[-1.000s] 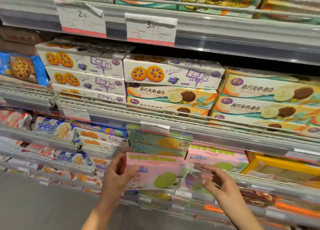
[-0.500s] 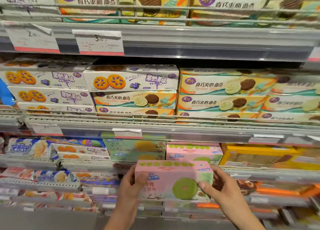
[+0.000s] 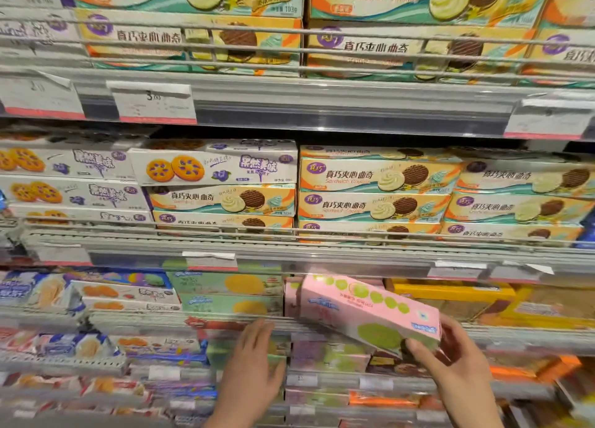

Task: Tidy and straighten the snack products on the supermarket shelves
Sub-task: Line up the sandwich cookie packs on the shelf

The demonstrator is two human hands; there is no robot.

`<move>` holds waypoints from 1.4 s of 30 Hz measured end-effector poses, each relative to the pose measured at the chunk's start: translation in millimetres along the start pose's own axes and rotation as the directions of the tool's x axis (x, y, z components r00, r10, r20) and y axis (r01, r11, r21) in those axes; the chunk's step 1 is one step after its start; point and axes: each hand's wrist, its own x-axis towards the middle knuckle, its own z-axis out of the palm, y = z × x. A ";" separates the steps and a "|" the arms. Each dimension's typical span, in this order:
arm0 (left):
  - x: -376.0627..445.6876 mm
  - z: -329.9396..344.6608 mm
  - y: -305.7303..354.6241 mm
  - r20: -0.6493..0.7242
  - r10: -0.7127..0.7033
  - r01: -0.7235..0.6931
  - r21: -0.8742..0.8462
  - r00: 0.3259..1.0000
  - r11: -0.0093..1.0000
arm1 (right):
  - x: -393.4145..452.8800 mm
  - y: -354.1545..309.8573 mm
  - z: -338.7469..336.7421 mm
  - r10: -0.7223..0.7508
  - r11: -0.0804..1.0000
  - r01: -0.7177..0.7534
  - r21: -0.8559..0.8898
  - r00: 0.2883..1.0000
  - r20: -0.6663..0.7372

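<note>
a: the right hand [image 3: 457,360] has the only grip here, thumb and fingers wrapped round the lower right end of the pink box [image 3: 370,311]. the box is tilted, its far end poking up into the gap beside the green boxes [image 3: 225,294] on the lower shelf.

b: and the left hand [image 3: 254,360]?

a: fingers straight, grasping nothing, lying against the wire rail [image 3: 135,323] at the shelf front.

b: what could go wrong, do you think?

a: one hand holds a long box by one end, so it could twist and slip out. at that slant the leading corner may catch the rail or the price strip [image 3: 209,260] above, or knock the pink box behind it askew (only a sliver of that one shows).

b: anything you can't make out?

a: plenty. the slot behind the box is hidden, so i can't tell how much room is left. the shelves below the hands are smeared with blur and those packs are unreadable. the yellow box [image 3: 450,290] to the right sits partly behind the pink one, and both forearms are cut off by the bottom edge.
</note>
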 end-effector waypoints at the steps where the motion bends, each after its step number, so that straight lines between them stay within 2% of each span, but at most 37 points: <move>1: 0.7 2.9 0.0 0.020 -0.009 0.008 0.036 1.000 0.999 | 1.5 2.0 -1.3 0.002 1.000 -0.002 0.001 1.000 -0.017; 5: 4.3 8.1 5.8 0.058 -0.053 0.047 0.101 0.997 0.994 | 5.2 4.5 1.3 -0.008 1.000 0.008 0.002 0.999 -0.042; 9: 9.6 10.4 6.1 0.034 -0.047 0.040 0.185 0.998 0.982 | 7.4 5.3 9.0 -0.029 0.999 0.027 -0.027 0.998 -0.053; 12: 13.6 9.1 5.6 0.005 -0.040 0.038 0.210 0.999 0.977 | 10.8 -0.3 17.5 -0.050 0.992 0.045 -0.114 0.998 -0.049; 22: 20.1 3.3 10.2 0.051 -0.049 0.035 0.251 0.997 0.967 | 31.4 -14.2 31.6 -0.172 0.893 0.145 -0.425 0.985 -0.024; 27: 17.9 1.8 9.9 0.039 -0.020 0.010 0.243 0.999 0.970 | 35.6 -20.4 41.6 -0.221 0.880 0.165 -0.445 0.972 -0.077; 32: 19.7 0.7 8.0 0.049 -0.019 0.006 0.246 0.999 0.969 | 37.0 -22.7 50.2 -0.237 0.842 0.116 -0.527 0.957 -0.168; 42: 20.8 1.4 6.1 0.035 0.000 -0.008 0.252 0.999 0.968 | 35.9 -17.1 56.1 -0.242 0.815 0.133 -0.563 0.962 -0.124</move>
